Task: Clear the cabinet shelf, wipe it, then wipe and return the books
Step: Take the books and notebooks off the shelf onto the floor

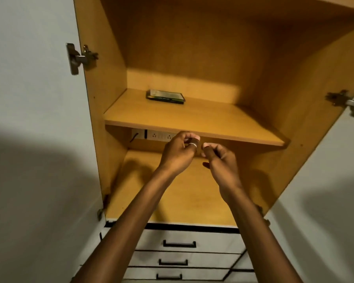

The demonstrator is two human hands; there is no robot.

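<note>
While one book (165, 96) sits on the shelf (192, 123), left hand (178, 153) and right hand (221, 162) curl loosely, empty; wiping's probably not started.

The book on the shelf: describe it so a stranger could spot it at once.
In the open wooden cabinet, look at the middle shelf, above both hands. The book lies flat near the back left. It is the only item there, with a dark green cover.
</note>
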